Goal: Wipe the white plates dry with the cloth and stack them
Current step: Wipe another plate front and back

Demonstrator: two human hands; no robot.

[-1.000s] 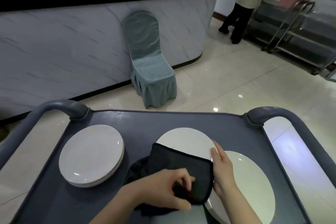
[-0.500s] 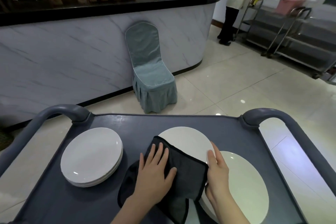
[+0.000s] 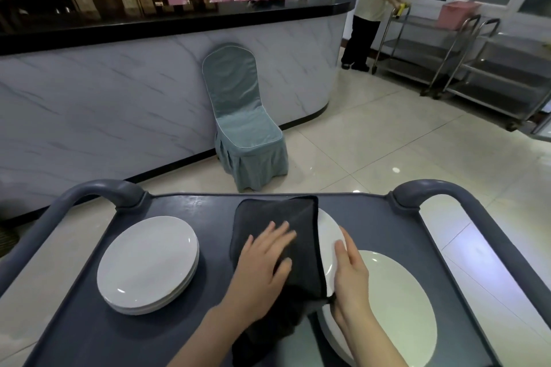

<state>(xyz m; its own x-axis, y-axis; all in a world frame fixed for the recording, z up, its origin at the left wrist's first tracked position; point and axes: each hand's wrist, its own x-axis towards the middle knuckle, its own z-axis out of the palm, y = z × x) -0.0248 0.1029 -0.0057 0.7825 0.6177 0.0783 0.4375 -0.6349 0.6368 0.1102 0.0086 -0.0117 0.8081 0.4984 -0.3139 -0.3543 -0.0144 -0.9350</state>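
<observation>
A black cloth [image 3: 286, 235] lies spread over most of a white plate [image 3: 329, 235] at the middle of the grey cart top [image 3: 185, 205]. My left hand [image 3: 262, 265] presses flat on the cloth, fingers apart. At the plate's right rim, my right hand [image 3: 350, 274] steadies it with the fingers laid on the edge. A stack of white plates [image 3: 147, 264] sits at the left. A large white plate [image 3: 393, 304] lies at the right, partly under my right wrist.
The cart has raised grey handles at the far left [image 3: 98, 191] and far right [image 3: 429, 188]. Beyond it stand a covered chair [image 3: 244, 131] and a marble counter [image 3: 119, 92]. A person [image 3: 372, 6] pushes a steel trolley [image 3: 447, 50] at the back right.
My left hand went from gripping the bunched cloth to lying flat on it, then pushed the cloth away from me across the plate. The right hand stayed at the plate's rim.
</observation>
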